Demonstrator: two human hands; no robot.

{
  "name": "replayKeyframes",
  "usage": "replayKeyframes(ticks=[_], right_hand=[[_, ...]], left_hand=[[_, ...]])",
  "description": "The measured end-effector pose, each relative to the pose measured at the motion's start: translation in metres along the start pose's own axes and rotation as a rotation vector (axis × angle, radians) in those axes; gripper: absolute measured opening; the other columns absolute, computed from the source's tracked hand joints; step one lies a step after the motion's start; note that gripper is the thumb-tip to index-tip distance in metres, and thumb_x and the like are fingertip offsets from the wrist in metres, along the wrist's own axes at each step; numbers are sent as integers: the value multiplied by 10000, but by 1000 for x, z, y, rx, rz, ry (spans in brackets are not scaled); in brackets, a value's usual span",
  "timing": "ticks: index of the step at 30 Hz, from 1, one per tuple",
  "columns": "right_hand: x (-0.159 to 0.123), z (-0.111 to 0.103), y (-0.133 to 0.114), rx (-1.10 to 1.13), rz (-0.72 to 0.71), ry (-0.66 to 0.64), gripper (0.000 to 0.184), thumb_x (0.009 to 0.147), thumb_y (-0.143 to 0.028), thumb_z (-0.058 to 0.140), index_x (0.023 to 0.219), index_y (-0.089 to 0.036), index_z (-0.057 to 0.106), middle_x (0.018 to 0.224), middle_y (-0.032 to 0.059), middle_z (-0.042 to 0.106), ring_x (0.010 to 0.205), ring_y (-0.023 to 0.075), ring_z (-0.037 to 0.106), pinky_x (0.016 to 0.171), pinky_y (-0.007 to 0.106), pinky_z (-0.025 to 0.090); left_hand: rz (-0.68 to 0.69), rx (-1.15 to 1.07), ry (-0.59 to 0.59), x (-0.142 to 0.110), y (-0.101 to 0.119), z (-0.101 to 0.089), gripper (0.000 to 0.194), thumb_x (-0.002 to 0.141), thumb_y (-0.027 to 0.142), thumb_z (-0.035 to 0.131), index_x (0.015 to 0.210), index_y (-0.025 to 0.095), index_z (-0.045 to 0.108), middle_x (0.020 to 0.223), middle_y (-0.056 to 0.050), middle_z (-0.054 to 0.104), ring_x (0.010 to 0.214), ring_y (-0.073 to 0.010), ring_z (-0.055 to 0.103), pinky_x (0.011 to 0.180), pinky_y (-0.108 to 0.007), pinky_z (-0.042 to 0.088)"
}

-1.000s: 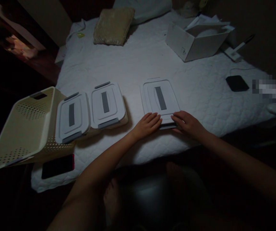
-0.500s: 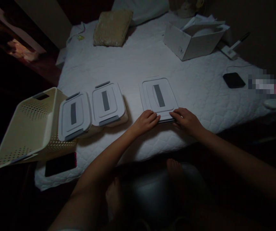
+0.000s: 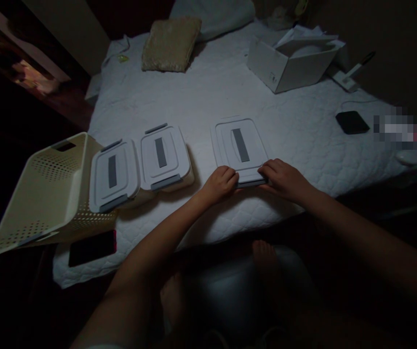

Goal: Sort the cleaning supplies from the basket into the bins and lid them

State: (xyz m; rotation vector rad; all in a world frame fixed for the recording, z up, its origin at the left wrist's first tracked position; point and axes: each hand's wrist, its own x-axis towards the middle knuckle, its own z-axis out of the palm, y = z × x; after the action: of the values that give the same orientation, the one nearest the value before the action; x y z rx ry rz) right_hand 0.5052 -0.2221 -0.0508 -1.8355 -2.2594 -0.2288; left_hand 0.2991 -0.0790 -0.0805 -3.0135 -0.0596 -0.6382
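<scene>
A white lidded container (image 3: 239,145) with a grey handle strip lies on the white quilted bed (image 3: 208,92) in front of me. My left hand (image 3: 220,183) curls its fingers over the near left corner of the lid. My right hand (image 3: 281,178) grips the near right corner, fingers bent at the grey clip on the near edge. Two more containers with the same lids (image 3: 113,173) (image 3: 163,157) stand side by side to the left, clips closed.
A cream perforated basket (image 3: 44,194) lies tipped on its side at the bed's left corner, with a dark phone (image 3: 92,247) below it. A tan cushion (image 3: 172,43), an open white box (image 3: 292,63) and a black pad (image 3: 352,122) lie farther off.
Both hands have gone from lying flat on the lid's near edge to curling round its near corners. The view shifted slightly.
</scene>
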Motion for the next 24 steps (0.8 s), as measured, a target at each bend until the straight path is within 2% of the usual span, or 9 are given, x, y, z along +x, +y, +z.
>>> replayKeyframes(ticks=[6,15,19,24], right_hand=[[4,-5,2,-11,-18,-59,179,835,-342,606,885,-172,579,898,127,588,799,245,513,661,347,434],[11,-10,5,105,46,-122,198,830,-376,635,834,-190,566,847,81,582,762,207,528,626,309,414],[10,-10,4,107,46,-91,187,842,-380,613,836,-197,575,842,85,583,766,213,525,626,313,417],[4,-5,-5,93,40,-1,237,868,-411,562,891,-179,605,858,111,594,791,241,532,684,360,451]], left_hand=[[-1,-28,-69,5,2,-6,376,930,457,405,933,133,596,895,-124,598,846,-225,504,745,-378,414],[-81,-73,-82,11,5,-11,389,921,489,407,859,146,579,867,-107,577,833,-223,476,705,-359,370],[-88,-91,-89,10,5,-10,394,918,497,399,865,150,578,864,-108,574,833,-230,470,707,-369,373],[-114,-135,-36,10,3,-11,332,881,446,438,831,157,593,828,-98,567,802,-220,473,714,-373,388]])
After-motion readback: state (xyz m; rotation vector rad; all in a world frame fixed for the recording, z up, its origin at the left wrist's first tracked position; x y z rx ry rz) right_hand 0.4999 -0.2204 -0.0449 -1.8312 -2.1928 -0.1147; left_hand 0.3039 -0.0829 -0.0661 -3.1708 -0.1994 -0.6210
